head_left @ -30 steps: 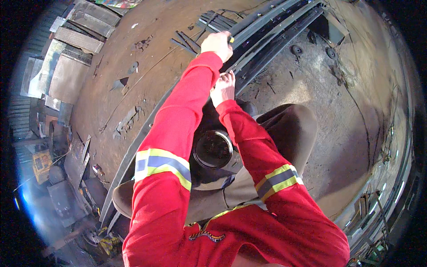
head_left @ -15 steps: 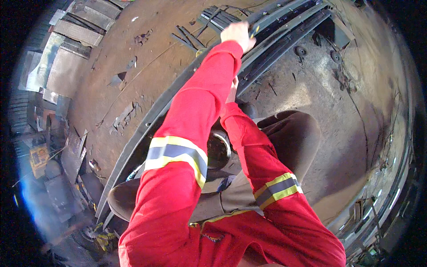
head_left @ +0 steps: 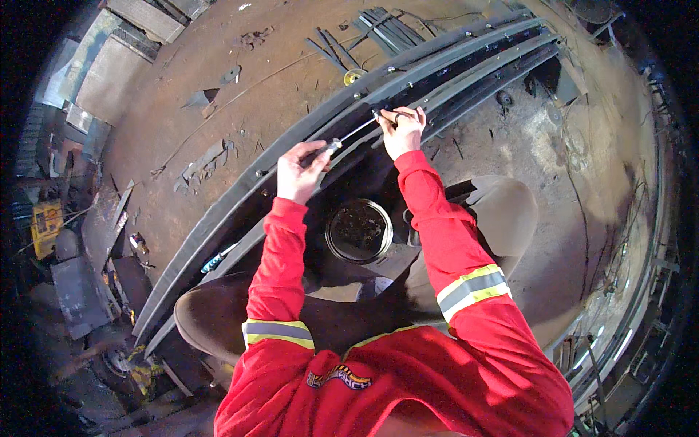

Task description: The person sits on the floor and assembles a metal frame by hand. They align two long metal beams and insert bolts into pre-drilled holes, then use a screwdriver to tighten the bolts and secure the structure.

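Observation:
My left hand is wrapped round the handle of a screwdriver, whose thin shaft points up and to the right. At the shaft's tip, my right hand pinches a small dark piece; its kind is too small to make out. Both hands are above long dark metal beams that run from lower left to upper right, with bolts along them. A second screwdriver with a blue handle lies on the beams at the left.
A round open can with dark contents stands between my legs. A yellow disc lies beside the beams, near a pile of dark bars. Metal plates are stacked at the upper left, and scraps lie on the ground.
My left hand has come back from the far end of the beams toward me. The screwdriver now shows clearly between my hands, and my right hand has come out from behind the left sleeve.

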Demonstrator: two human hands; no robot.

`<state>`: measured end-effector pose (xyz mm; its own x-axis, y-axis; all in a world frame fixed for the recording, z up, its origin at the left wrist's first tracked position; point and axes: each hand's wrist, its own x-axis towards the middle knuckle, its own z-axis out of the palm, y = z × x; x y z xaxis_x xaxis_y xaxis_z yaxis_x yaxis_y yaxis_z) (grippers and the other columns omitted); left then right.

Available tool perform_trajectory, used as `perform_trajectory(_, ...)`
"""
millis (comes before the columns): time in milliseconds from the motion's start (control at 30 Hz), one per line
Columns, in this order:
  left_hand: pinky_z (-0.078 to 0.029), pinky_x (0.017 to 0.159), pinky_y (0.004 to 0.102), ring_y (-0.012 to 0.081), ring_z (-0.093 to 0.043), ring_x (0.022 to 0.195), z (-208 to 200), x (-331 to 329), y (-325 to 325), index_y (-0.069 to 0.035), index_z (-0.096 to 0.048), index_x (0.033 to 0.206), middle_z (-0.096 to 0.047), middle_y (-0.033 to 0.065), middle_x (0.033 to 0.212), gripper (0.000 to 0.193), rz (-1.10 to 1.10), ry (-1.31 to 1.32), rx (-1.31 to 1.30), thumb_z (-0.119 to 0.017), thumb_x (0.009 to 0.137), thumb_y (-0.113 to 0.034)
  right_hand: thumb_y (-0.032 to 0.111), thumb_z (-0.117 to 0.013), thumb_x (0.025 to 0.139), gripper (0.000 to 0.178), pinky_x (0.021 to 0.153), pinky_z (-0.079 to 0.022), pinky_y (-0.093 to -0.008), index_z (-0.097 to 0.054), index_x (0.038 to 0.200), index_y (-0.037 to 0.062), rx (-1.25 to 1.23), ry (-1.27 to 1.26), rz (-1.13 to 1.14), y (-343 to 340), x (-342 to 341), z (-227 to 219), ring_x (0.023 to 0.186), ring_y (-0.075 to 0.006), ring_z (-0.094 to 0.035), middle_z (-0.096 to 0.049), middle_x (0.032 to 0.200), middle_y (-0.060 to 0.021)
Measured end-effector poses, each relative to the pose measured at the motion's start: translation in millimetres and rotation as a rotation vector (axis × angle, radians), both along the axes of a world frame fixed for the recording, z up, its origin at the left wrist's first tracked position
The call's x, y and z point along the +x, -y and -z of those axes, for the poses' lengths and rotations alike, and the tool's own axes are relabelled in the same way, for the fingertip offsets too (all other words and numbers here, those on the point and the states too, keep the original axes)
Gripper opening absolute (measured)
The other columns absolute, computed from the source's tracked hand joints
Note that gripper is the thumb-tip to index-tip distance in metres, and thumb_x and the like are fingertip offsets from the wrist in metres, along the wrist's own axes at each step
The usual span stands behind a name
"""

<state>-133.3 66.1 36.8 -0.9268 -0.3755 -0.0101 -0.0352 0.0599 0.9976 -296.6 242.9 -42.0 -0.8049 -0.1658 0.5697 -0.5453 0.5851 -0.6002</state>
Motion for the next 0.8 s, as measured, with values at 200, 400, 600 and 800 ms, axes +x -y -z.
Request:
perform_trajectory(200,-0.054,0.069,0.0281,0.0163,-0.067,0.073,24.7,7.3,-8.7,0.006,-0.065,0.103,-0.068,0.0104,0.09,0.022,-0.051,0.025,-0.029,-0.068,0.085,-0.005,0.023,-0.078,0.073,0.016,0.106,-0.029,-0.0454,-0.076,0.087,0.0151,0.056,0.038,-0.019,-12.3,-1.9,-2.0,0.095,-0.0185,-0.06,-0.069,0.083,-0.0007)
perform_trajectory(400,-0.053,0.065,0.0266,0.0125,-0.065,0.068,28.5,2.9,-8.7,0.006,-0.066,0.099,-0.068,0.0096,0.083,0.019,-0.062,-0.06,-0.061,-0.07,0.083,-0.004,0.022,-0.076,0.075,0.016,0.105,-0.03,-0.0458,-0.076,0.089,0.0147,0.095,0.03,-0.042,-12.7,-2.7,-3.2,0.093,-0.0199,-0.06,-0.069,0.084,-0.0026)
perform_trajectory(600,-0.054,0.062,0.027,0.0137,-0.065,0.068,27.8,-2.1,-6.2,0.006,-0.064,0.101,-0.067,0.0106,0.082,0.021,-0.049,-0.047,0.14,-0.069,0.085,-0.005,0.021,-0.078,0.074,0.017,0.104,-0.032,-0.046,-0.076,0.09,0.0147,0.135,0.016,-0.052,-14.1,-1.3,-7.2,0.093,-0.019,-0.06,-0.07,0.084,-0.002)
perform_trajectory(800,-0.048,0.049,0.0255,0.012,-0.058,0.056,24.6,-15.5,-16.8,0.003,-0.057,0.106,-0.064,0.0091,0.082,0.023,-0.166,0.109,0.148,-0.066,0.088,-0.009,0.022,-0.079,0.071,0.029,0.109,-0.028,-0.0478,-0.075,0.099,0.0142,0.185,0.088,-0.146,-17.2,1.8,-17.0,0.101,-0.0208,-0.059,-0.069,0.093,-0.0035)
